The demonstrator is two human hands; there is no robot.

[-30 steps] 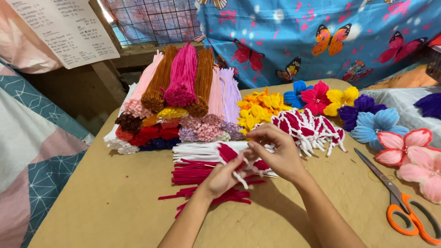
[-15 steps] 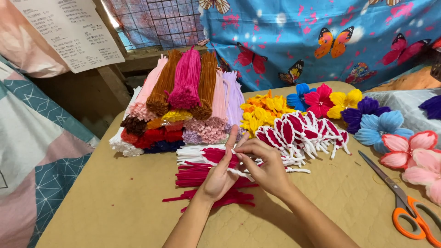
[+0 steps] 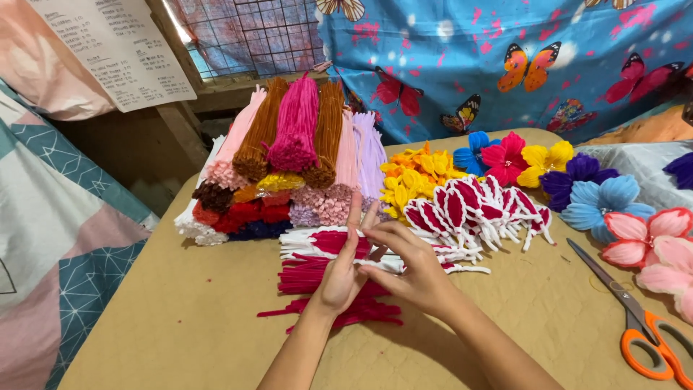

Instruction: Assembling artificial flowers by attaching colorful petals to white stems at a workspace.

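Observation:
My left hand (image 3: 344, 266) and my right hand (image 3: 408, 269) meet over a pile of loose pipe cleaners at the table's middle. Between the fingertips of both hands is a red-and-white pipe cleaner piece (image 3: 346, 240), partly hidden by the fingers. Under the hands lie dark red pipe cleaners (image 3: 310, 278) and white pipe cleaners (image 3: 307, 238). Just right of my hands sits a heap of finished red petals edged in white (image 3: 476, 209).
Bundled pipe cleaners in pink, brown, orange and lilac (image 3: 289, 137) are stacked behind. Yellow petals (image 3: 411, 177) and made flowers in several colours (image 3: 570, 173) lie to the right. Orange-handled scissors (image 3: 635, 325) rest at the right edge. The tan table (image 3: 180, 325) carries everything.
Both hands have stayed over the red and white pile, working the same piece; the fingers have shifted slightly and the left fingers now point upward.

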